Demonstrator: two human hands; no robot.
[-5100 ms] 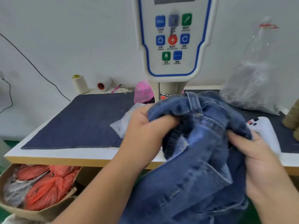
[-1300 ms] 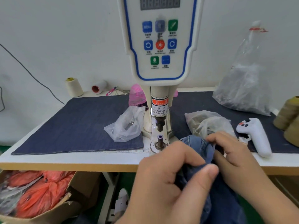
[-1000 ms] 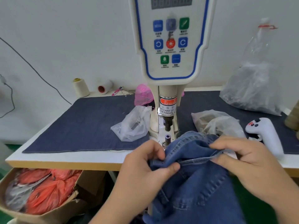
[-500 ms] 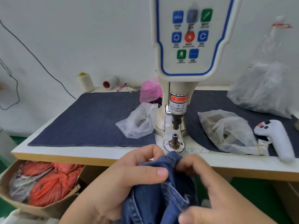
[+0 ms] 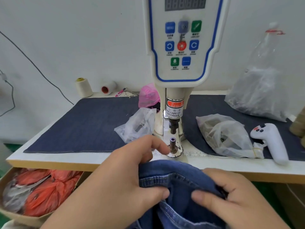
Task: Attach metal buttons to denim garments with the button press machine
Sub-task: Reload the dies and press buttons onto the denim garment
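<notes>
Head view: your left hand [image 5: 125, 176] and right hand [image 5: 231, 200] both pinched the denim garment [image 5: 178, 179]. You held it at the counter's [image 5: 66, 158] front edge, just before the button press machine [image 5: 181, 47].

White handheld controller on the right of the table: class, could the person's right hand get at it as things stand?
Probably yes, but not straight away. The white controller lies uncovered, nothing between it and the right hand. That hand's fingers are gripping the denim garment, so it must let go first.
</notes>
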